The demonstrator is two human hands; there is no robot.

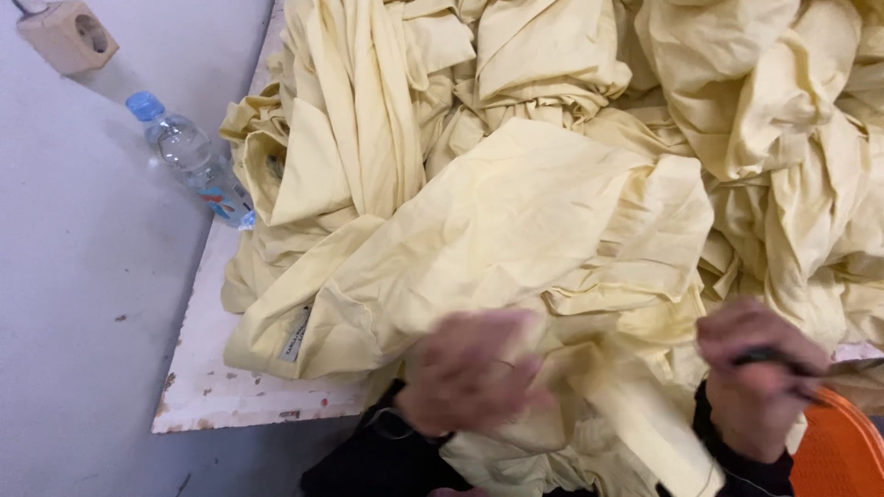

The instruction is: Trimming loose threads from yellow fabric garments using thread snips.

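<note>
Pale yellow garment (516, 239) lies spread at centre frame, its lower edge drawn down to the bottom centre, where both hands work it; left hand (474, 368) is blurred, fingers curled and closed on a fold of this cloth; right hand (760, 382), lower right, is clenched round a dark slim tool (769, 354), kind not discernible; a white sewn-in label (295, 336) shows on the garment's left edge. Progress, as a judgement: one piece in hand, the great bulk unsorted; no finished stack visible. Heap of matching yellow garments (737, 120) fills the upper centre and right, crumpled, soft, matte woven cotton by appearance, deep creases and folded seams throughout. Worktable (216, 387), white-painted board, chipped and speckled along its near edge, carries the heap. Clear plastic water bottle (189, 156) with blue cap stands at upper left, touching the heap's edge; beige wall socket (69, 32) at the top left corner; grey surface (74, 322) down the left side; orange plastic object (843, 451) at the lower right corner.
</note>
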